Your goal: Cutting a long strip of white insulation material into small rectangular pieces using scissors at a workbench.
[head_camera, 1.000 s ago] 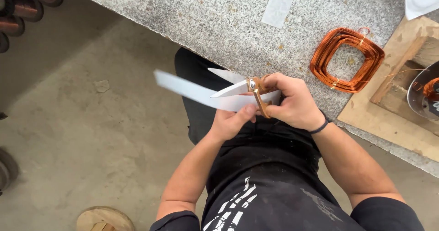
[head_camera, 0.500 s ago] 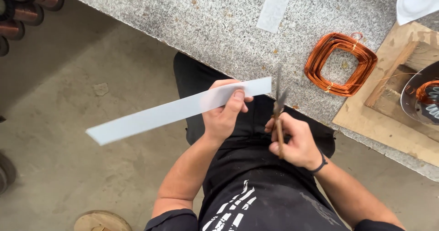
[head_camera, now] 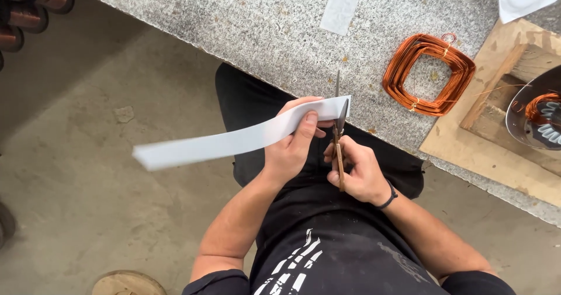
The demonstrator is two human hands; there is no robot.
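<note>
The speckled stone worktop runs across in front of me, and over its near edge I hold a long white paper strip, its free end hanging out to my left above the concrete floor. My left hand has its fingers wrapped around the strip close to its right end, thumb on top. My right hand is closed through the handles of the scissors, whose blades stand nearly together across the strip just beside my left thumb. As I judge it, that closeness is the main risk: a slip could nick the thumb. The long unsupported end could also sag or twist, pulling the cut crooked. On the worktop to the right lie a square copper wire coil and a wooden board; a second white strip lies further back. I see no container holding anything here.
</note>
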